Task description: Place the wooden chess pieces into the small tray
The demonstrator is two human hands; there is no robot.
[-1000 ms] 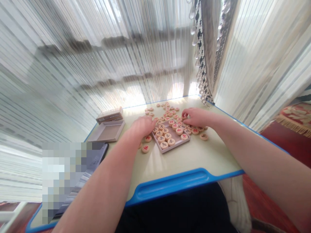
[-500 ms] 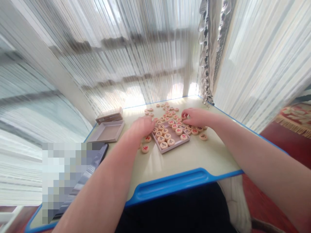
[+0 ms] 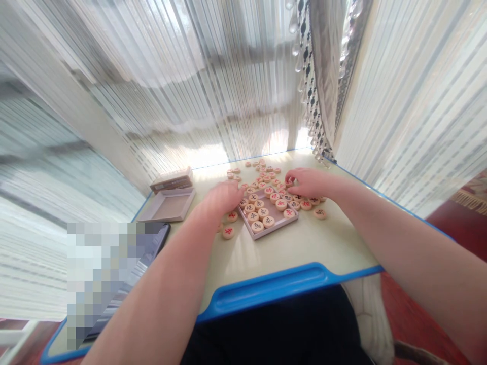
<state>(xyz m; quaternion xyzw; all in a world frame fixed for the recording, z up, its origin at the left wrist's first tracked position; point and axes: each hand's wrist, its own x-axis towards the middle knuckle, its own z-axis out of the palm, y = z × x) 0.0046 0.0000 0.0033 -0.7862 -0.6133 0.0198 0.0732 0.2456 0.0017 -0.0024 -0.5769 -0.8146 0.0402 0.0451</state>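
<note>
A shallow pale box (image 3: 279, 223) lies tilted on the table, partly filled with round wooden Chinese chess pieces (image 3: 257, 226) marked in black or red. At its left far corner is my left hand (image 3: 224, 195), slightly smeared, its fingertips by the rim and its grip hidden. My right hand (image 3: 307, 181) rests among loose pieces to the right of the box. Its fingers curl down, with thumb and forefinger around a chess piece (image 3: 288, 184). More loose pieces spread behind the box, and a red-marked piece (image 3: 228, 232) lies to its left.
A second shallow box part (image 3: 173, 205) lies at the left, in front of a brownish box (image 3: 173, 178). A dark-edged device (image 3: 165, 235), partly pixelated, is nearer me. The table has a blue edge with a tray groove (image 3: 270, 284). String curtains (image 3: 213, 91) hang behind.
The view has shifted slightly. Both hands stay in nearly the same places, and the pieces in the box look unchanged.
</note>
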